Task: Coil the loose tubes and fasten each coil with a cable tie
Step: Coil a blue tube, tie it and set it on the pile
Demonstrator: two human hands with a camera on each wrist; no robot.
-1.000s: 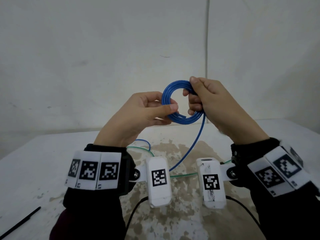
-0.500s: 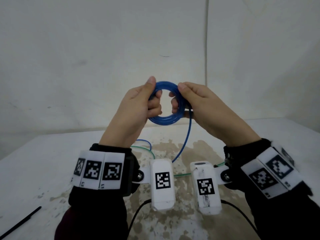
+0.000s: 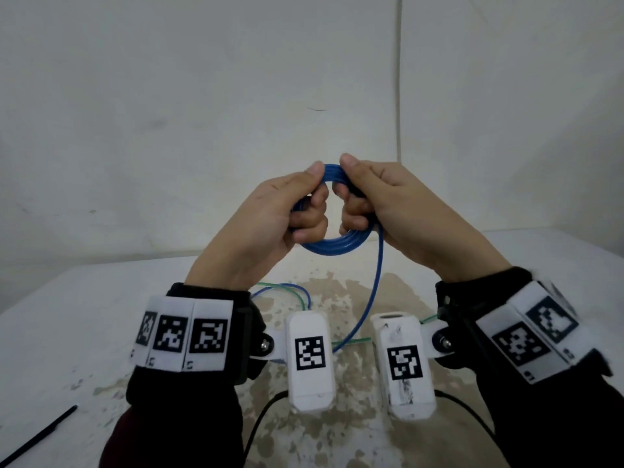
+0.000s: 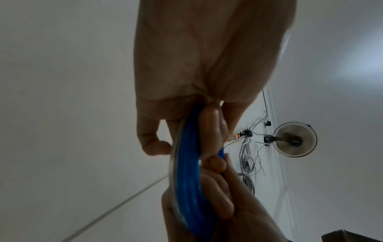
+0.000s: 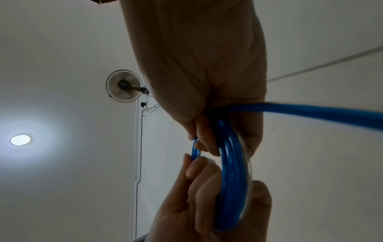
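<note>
Hands closed in on blue coil (image 3: 332,246); wrist views alone show fan (image 4: 294,140)

The blue tube (image 3: 332,246) looks like smooth, glossy, slightly see-through plastic, its wound turns catching the light where the left hand (image 3: 270,224) and right hand (image 3: 401,211) grip it. The table (image 3: 50,332) is a matt white surface, worn to rough brownish patches toward 6 o'clock. At 8 o'clock lies a cable tie (image 3: 37,434) of thin black plastic, and the sleeves (image 3: 182,420) are dark, soft cloth.
</note>
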